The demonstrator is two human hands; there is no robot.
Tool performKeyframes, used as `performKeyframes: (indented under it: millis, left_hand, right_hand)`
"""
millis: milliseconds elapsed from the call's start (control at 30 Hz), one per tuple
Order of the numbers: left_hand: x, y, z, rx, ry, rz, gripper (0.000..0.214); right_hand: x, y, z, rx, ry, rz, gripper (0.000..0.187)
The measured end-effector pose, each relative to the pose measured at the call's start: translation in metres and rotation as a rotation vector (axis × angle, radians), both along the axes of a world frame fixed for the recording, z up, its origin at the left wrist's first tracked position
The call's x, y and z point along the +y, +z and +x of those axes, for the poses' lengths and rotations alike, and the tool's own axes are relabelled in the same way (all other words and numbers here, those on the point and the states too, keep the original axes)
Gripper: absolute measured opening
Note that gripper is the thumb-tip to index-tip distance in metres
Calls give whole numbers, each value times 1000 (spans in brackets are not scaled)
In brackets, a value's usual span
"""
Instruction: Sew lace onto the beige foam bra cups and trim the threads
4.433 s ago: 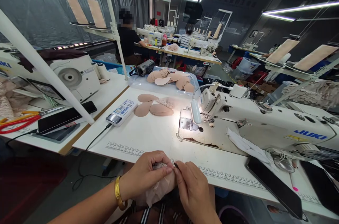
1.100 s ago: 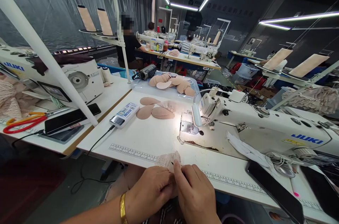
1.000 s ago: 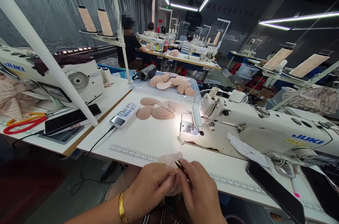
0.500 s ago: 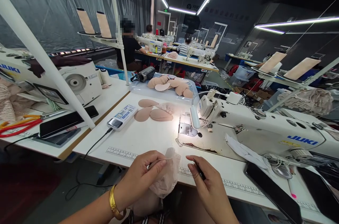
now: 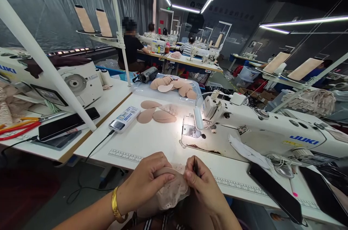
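Observation:
My left hand (image 5: pixel 156 174) is closed on a beige lace piece (image 5: pixel 174 190), thumb on top, with a smooth padded edge showing under the fingers. The sheer scalloped lace hangs below, over my lap. My right hand (image 5: pixel 202 177) is closed round a slim dark tool (image 5: pixel 195 167), whose kind is hard to make out. Its fingertips meet the right edge of the lace. Beyond my hands, several beige teardrop pads (image 5: pixel 164 116) lie on the white table (image 5: pixel 122 170), beside a patch of lace.
A white sewing machine (image 5: pixel 255 128) with a lit lamp (image 5: pixel 198 117) stands to the right. A boxy white device (image 5: pixel 124 119) with a cable lies left. A clear tray (image 5: pixel 141 90) of pads sits behind. Phones (image 5: pixel 274 192) rest at the right edge. A person (image 5: pixel 130 47) sits further back.
My right hand has moved left to the lace and closed at its edge. The lace has turned in my left hand, showing more of its scalloped edge. The view has shifted slightly.

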State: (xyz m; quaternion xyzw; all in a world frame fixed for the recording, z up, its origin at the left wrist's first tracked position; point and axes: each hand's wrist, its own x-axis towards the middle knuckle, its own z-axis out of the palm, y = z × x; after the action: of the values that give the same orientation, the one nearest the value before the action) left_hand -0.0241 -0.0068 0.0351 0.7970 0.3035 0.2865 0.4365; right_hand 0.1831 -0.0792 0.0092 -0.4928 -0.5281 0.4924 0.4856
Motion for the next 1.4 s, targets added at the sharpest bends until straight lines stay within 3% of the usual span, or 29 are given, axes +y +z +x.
performKeyframes:
  millis: [67,133,200,267,367,433,500,567,633,733,833,900,1000,1067,1400]
  left_hand:
    - [0,0,2,-22,19,35,18]
    - [-1,0,1,-60,-1,114,16]
    - [-3,-1,-2,-129,-33,238,15]
    - [-4,-2,-6,-191,-46,398,22]
    - [-6,-5,-8,-205,-29,675,33]
    - [-8,-8,-5,-166,-39,832,34]
    - [-10,-10,-2,-104,-106,894,29]
    - [-12,-12,-1,-80,-191,818,18]
    - [-11,-11,-3,-131,-151,641,34]
    - [-5,-7,-4,-169,39,276,50]
    - [3,-4,4,-100,20,-194,39]
    - [5,-5,10,-113,16,-401,30]
    - [3,-9,16,-178,82,-477,34]
    - [1,-11,17,-194,102,-491,38]
    - [-5,-11,18,-238,77,-573,29]
  right_hand:
    - [-2,-11,-2,-43,-116,50,41]
    - [0,-21,3,-274,-286,159,35]
    - [5,-27,17,-508,-488,291,35]
    - [11,-29,35,-546,-594,305,38]
    - [11,-23,48,-520,-564,244,36]
    - [5,-18,38,-447,-413,191,30]
    - [-3,-14,18,-246,-257,128,33]
    - [-9,-12,1,-134,-230,81,31]
    - [-11,-13,-9,-97,-248,62,27]
    - [-12,-15,-12,-127,-207,59,23]
    - [-12,-19,-10,-214,-169,97,21]
    - [-13,-22,-8,-294,-237,154,21]
    - [-19,-29,-4,-492,-435,263,34]
    - [-25,-32,-5,-615,-496,324,40]
    - [-24,-19,-23,-770,-417,474,32]
